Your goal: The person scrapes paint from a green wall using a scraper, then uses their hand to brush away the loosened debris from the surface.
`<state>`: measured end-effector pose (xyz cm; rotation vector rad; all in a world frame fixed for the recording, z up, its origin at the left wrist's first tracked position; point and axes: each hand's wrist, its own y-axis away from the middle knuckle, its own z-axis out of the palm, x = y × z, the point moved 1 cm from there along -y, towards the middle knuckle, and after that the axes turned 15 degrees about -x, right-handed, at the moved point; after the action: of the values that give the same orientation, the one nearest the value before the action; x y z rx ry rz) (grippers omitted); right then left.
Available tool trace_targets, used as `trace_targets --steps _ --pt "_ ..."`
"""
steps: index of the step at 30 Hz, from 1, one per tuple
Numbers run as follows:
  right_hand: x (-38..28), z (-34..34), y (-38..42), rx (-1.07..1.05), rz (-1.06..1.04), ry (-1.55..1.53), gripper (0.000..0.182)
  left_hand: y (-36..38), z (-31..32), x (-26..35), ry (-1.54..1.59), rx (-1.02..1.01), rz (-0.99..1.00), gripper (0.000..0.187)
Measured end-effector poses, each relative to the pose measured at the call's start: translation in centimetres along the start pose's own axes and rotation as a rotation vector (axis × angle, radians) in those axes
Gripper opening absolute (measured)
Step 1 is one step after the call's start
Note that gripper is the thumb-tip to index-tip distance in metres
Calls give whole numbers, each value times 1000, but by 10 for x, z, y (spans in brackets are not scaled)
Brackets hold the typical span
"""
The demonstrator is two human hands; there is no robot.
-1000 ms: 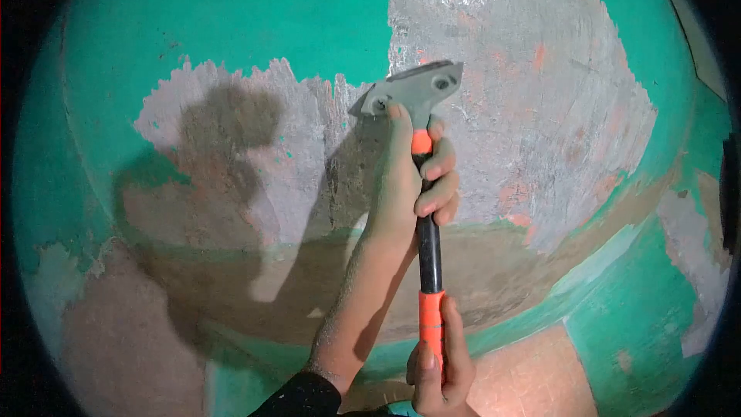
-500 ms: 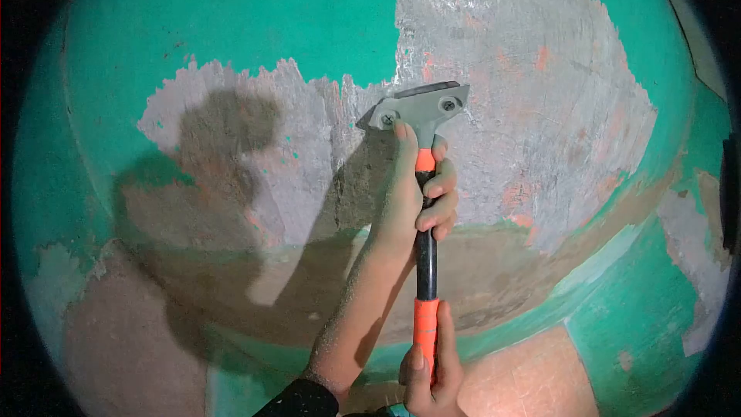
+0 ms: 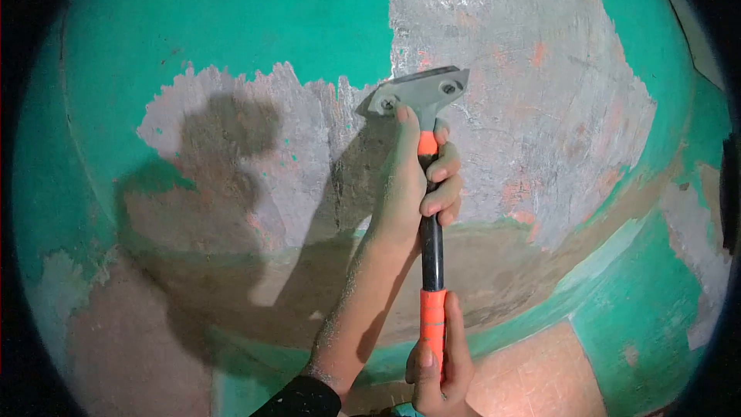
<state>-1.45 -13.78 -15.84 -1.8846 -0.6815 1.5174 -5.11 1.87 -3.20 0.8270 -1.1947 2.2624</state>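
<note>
Green-painted plaster wall (image 3: 231, 15), with a big bare grey patch (image 3: 525, 93) stripped of paint. Long scraper with grey blade head and black-and-orange handle (image 3: 431, 239) lies flat on the wall, blade edge at the paint border above the patch. Compared with half a second ago the head sits higher: an upward stroke, so the border is being worked.

Left hand (image 3: 413, 177): fingers clamped around the upper handle, forefinger on the head. Right hand (image 3: 436, 363): closed on the handle end, partly cut off by the frame bottom. Blade contact line not discernible; wall margins dark.
</note>
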Motion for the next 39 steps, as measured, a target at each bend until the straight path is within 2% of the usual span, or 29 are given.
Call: trace_targets --steps 4,7,10,11,14,20,24,27,33,36,39 --pt "-5 2 5 -20 62 -132 54 0 -2 1 -46 8 3 54" --pt "5 1 -11 -2 -147 279 55 1 -2 2 -17 -7 7 54" --pt "3 3 5 -43 44 -72 55 4 -5 -3 -22 -9 -4 53" --pt "3 1 8 -53 49 -122 55 6 -7 -4 -26 -1 -12 53" --pt "-6 6 -6 -7 2 -6 55 -1 2 8 -42 -9 20 54" --pt "-8 1 5 -51 62 -105 55 8 -4 -4 -32 19 -32 54" --pt "-5 3 -11 2 -119 188 55 -2 5 9 -52 19 22 54" --pt "-4 6 6 -40 91 -111 55 6 0 -1 -39 23 -23 53" --pt "-5 10 -10 9 -89 63 56 -3 2 7 -60 4 -1 53" --pt "1 9 7 -38 71 -94 55 6 -6 -4 -67 11 -22 52" --pt "6 11 -5 28 -96 138 55 1 -2 2 -83 9 -8 52"
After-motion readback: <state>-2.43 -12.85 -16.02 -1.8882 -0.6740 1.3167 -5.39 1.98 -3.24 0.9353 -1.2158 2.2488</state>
